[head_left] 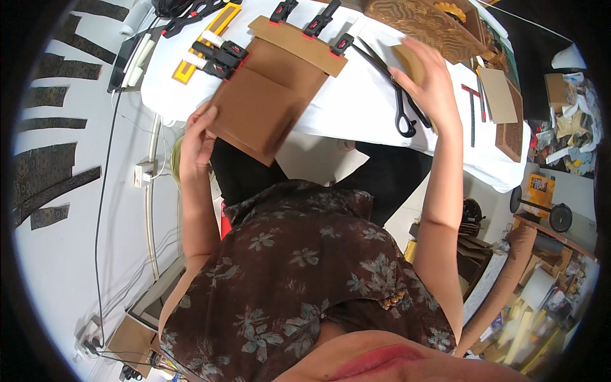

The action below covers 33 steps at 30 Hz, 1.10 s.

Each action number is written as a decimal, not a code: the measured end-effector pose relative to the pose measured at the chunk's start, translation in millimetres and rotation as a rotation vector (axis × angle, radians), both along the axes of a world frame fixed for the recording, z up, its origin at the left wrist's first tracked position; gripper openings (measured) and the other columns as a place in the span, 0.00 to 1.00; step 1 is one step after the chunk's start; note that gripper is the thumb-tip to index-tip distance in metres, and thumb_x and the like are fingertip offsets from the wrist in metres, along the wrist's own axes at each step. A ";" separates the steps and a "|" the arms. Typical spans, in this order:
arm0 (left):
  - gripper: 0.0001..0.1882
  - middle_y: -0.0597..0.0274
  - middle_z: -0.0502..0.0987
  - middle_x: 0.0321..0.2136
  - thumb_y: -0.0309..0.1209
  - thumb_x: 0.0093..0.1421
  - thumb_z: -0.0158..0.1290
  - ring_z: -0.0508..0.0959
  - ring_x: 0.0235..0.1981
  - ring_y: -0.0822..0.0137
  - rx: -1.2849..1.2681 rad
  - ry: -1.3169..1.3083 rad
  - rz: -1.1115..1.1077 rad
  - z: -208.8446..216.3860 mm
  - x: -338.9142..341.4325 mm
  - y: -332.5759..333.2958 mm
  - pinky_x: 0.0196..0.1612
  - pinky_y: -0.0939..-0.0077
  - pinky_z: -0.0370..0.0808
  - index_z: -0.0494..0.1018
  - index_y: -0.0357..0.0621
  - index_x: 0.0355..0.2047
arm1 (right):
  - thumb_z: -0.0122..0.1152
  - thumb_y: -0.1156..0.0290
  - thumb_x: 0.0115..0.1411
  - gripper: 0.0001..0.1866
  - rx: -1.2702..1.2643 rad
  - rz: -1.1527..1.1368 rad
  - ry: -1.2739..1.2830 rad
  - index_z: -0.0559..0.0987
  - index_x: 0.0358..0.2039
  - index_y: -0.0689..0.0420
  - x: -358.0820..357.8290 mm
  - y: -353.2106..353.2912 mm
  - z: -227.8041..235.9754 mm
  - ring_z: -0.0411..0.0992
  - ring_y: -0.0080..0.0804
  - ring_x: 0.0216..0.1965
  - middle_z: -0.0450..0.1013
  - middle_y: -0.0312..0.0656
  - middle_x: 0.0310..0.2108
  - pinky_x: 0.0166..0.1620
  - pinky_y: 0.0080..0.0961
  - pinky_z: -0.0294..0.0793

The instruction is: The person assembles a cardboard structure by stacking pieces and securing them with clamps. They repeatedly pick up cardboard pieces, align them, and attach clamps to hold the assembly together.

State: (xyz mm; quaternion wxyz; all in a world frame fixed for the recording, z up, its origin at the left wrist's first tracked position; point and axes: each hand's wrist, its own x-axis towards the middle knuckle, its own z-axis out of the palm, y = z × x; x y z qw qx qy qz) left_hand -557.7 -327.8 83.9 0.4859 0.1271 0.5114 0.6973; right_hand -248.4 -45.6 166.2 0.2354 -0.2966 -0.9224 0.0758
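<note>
A brown panel [270,86], apparently leather, has a flap-like section and lies partly over the near edge of the white-covered table. Its near-left edge is pinched by my left hand [198,137], thumb on top and fingers mostly hidden beneath. Along its far edge runs a tan strip [296,44]. Several black clamps [316,24] with red pads grip that edge, and more clamps [223,60] sit on the left side. My right hand [429,79] curls around a tan piece [410,62] just right of long black scissors [400,95], partly covering it.
A yellow-framed level [207,41] lies left of the panel. To the right are a wood-grain board [425,24], a beige card [498,95], a dark ruler [472,118] and a brown block [509,137]. Rolls and scraps [534,305] crowd the lower right; dark patterned strips hang on the left wall.
</note>
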 end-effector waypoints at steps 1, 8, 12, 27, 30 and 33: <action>0.23 0.55 0.78 0.40 0.33 0.60 0.52 0.79 0.39 0.67 0.037 -0.074 0.066 -0.2 -2.3 -2.1 0.45 0.76 0.74 0.68 0.30 0.51 | 0.67 0.64 0.51 0.26 -0.009 0.081 -0.003 0.74 0.51 0.55 -15.3 3.8 1.9 0.65 0.42 0.56 0.69 0.45 0.54 0.59 0.36 0.65; 0.29 0.53 0.65 0.54 0.31 0.61 0.51 0.68 0.55 0.56 0.161 -0.293 0.225 -31.3 44.6 5.9 0.57 0.59 0.68 0.55 0.37 0.60 | 0.63 0.76 0.46 0.22 0.175 0.509 -0.230 0.77 0.45 0.54 -97.0 48.5 -24.1 0.71 0.42 0.46 0.73 0.43 0.41 0.49 0.36 0.73; 0.30 0.51 0.67 0.52 0.26 0.56 0.53 0.70 0.53 0.56 0.161 -0.312 0.216 -32.1 44.7 10.0 0.57 0.60 0.68 0.56 0.35 0.58 | 0.64 0.75 0.45 0.14 0.092 0.540 -0.470 0.80 0.36 0.56 -119.5 53.5 -20.6 0.74 0.44 0.36 0.76 0.44 0.32 0.41 0.37 0.74; 0.29 0.52 0.69 0.48 0.22 0.53 0.53 0.71 0.51 0.58 0.144 -0.102 0.298 7.0 12.9 6.6 0.54 0.61 0.70 0.59 0.34 0.55 | 0.62 0.68 0.47 0.08 0.068 0.609 -0.591 0.78 0.27 0.57 -129.7 49.6 -11.5 0.73 0.48 0.30 0.73 0.49 0.21 0.35 0.41 0.73; 0.29 0.53 0.69 0.48 0.23 0.53 0.53 0.71 0.51 0.59 0.131 -0.097 0.327 0.4 1.7 2.6 0.55 0.62 0.70 0.59 0.35 0.56 | 0.64 0.67 0.47 0.10 0.210 0.454 -0.589 0.77 0.26 0.59 -135.5 58.8 -17.5 0.75 0.47 0.30 0.73 0.47 0.21 0.35 0.39 0.75; 0.30 0.53 0.69 0.49 0.24 0.53 0.53 0.71 0.51 0.59 0.141 -0.092 0.373 -5.4 -6.3 -2.6 0.55 0.62 0.69 0.59 0.35 0.57 | 0.66 0.68 0.46 0.11 0.271 0.259 -0.634 0.78 0.29 0.59 -139.0 64.9 -28.8 0.76 0.44 0.34 0.75 0.46 0.27 0.39 0.36 0.76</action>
